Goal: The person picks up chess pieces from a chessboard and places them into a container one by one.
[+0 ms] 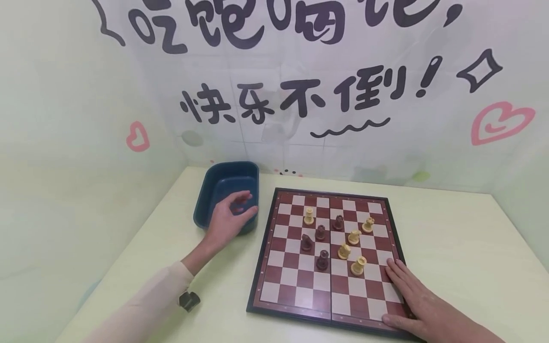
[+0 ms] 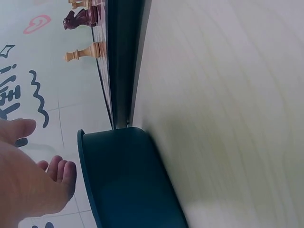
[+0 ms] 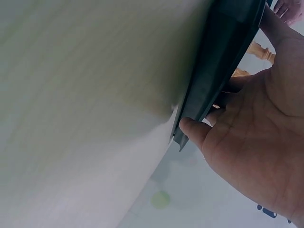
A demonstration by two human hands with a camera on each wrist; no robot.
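Note:
My left hand hovers over the near right part of a dark blue plastic tub. Its thumb and fingers are apart, loosely bent, with nothing between them; the left wrist view shows the same beside the tub's rim. A red-and-white chessboard lies to the right. Fingers spread, my right hand rests on its near right edge. Several dark chess pieces, among them a knight and a rook, stand mid-board. Several cream pieces stand there too, including a rook and a slim piece farther back.
Board and tub share a pale table with a wall behind it. Black lettering and pink hearts decorate that wall. A small black device shows beside the left sleeve. The board's dark side rises above the table surface.

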